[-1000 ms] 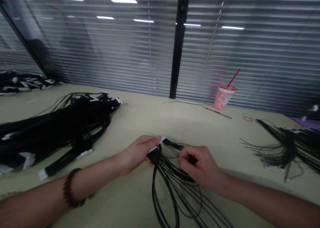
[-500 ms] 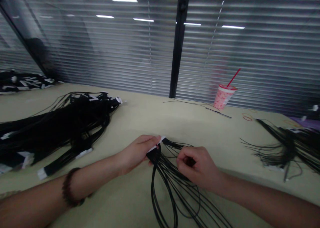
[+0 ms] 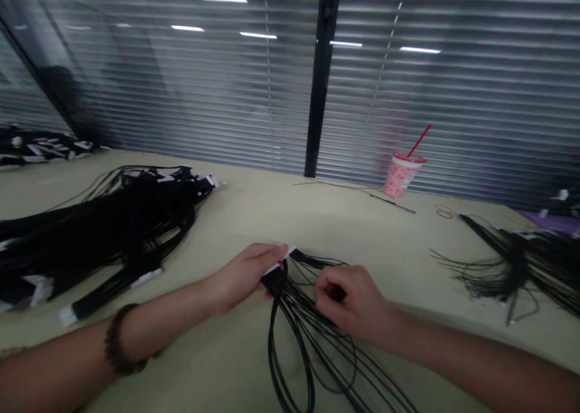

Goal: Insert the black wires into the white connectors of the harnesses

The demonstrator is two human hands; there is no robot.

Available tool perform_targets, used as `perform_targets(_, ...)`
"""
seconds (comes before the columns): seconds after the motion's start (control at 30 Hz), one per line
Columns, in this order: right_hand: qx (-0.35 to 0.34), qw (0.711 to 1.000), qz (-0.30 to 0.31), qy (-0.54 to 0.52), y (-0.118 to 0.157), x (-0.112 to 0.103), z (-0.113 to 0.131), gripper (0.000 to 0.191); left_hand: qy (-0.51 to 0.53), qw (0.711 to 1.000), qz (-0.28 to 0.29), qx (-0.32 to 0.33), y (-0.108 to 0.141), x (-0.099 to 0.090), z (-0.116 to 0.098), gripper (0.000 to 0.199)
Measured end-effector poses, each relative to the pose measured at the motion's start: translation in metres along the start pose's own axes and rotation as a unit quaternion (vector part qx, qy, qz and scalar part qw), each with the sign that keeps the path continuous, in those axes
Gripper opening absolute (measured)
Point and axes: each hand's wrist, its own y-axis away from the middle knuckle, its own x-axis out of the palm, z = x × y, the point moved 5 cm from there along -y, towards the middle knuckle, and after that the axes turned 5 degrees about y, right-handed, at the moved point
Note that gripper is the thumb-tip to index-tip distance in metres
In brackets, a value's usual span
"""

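Observation:
My left hand (image 3: 247, 274) grips the white-banded end of a bundle of black cables (image 3: 296, 325), thumb on top of the white strip (image 3: 272, 268). From there the cables fan out toward the lower right, and some loop down to the bottom of the view. My right hand (image 3: 347, 295) is over the right side of the fan, thumb and forefinger pinched together. A thin cable seems to reach its fingertips, but what the pinch holds is too small to make out.
A large pile of black cables (image 3: 131, 220) lies at left, another heap (image 3: 40, 147) behind it. A pink cup (image 3: 401, 176) with a straw, a pen (image 3: 392, 204), rubber bands (image 3: 444, 214) and more black cables (image 3: 516, 262) are at right. Window blinds rise behind the table.
The whole view has shifted slightly, so most things appear a little further left. My right hand stays pinched by the cables, and my left hand keeps its grip.

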Motion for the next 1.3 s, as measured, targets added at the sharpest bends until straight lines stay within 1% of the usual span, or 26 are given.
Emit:
perform_targets(0.13,0.004,1.000,-0.003,0.006,0.001,0.000,0.000,0.010,-0.016,1.000,-0.001,0.007,0.001,0.000,-0.001,0.032)
perform_targets(0.2,-0.003,1.000,-0.005,0.019,0.000,0.000,0.001,0.010,-0.042,0.999,0.005,0.013,0.002,0.001,-0.002,0.034)
perform_targets(0.27,-0.012,0.999,-0.009,0.032,-0.001,0.000,0.003,0.010,-0.093,0.995,0.010,0.031,0.003,0.003,-0.005,0.034)
perform_targets(0.37,-0.027,0.999,-0.007,0.042,-0.004,0.002,0.005,0.010,-0.180,0.980,0.017,0.079,0.006,0.007,-0.010,0.035)
perform_targets(0.43,-0.036,0.998,-0.003,0.049,-0.006,0.003,0.006,0.011,-0.210,0.972,0.025,0.099,0.007,0.010,-0.012,0.035)
perform_targets(0.63,-0.041,0.998,0.001,0.053,-0.007,0.005,0.007,0.012,-0.229,0.968,0.031,0.101,0.009,0.012,-0.011,0.034)
perform_targets(0.8,-0.024,0.997,-0.028,0.065,-0.008,-0.001,0.003,0.011,-0.202,0.976,0.019,0.084,0.009,0.011,-0.010,0.035)
perform_targets(0.9,0.004,0.993,-0.032,0.115,-0.013,-0.011,-0.005,0.021,-0.198,0.976,0.009,0.088,0.009,0.011,-0.011,0.035)
perform_targets(0.97,0.015,0.984,-0.038,0.172,-0.016,-0.019,-0.009,0.020,-0.206,0.974,0.005,0.090,0.009,0.010,-0.012,0.035)
perform_targets(1.03,0.013,0.974,-0.059,0.218,-0.018,-0.025,-0.011,0.018,-0.217,0.971,0.008,0.095,0.010,0.010,-0.012,0.035)
perform_targets(1.1,0.004,0.975,-0.070,0.210,-0.019,-0.027,-0.012,0.023,-0.220,0.970,0.014,0.102,0.011,0.010,-0.011,0.034)
perform_targets(1.13,0.006,0.980,-0.062,0.187,-0.019,-0.025,-0.014,0.027,-0.219,0.970,0.020,0.105,0.012,0.010,-0.011,0.034)
perform_targets(1.2,0.021,0.991,-0.020,0.132,-0.020,-0.020,-0.022,0.031,-0.215,0.970,0.035,0.110,0.013,0.010,-0.009,0.034)
perform_targets(1.27,0.040,0.994,0.024,0.098,-0.023,-0.019,-0.033,0.028,-0.215,0.969,0.042,0.118,0.014,0.010,-0.008,0.034)
perform_targets(1.3,0.050,0.994,0.033,0.089,-0.025,-0.021,-0.039,0.023,-0.215,0.968,0.036,0.121,0.014,0.010,-0.009,0.034)
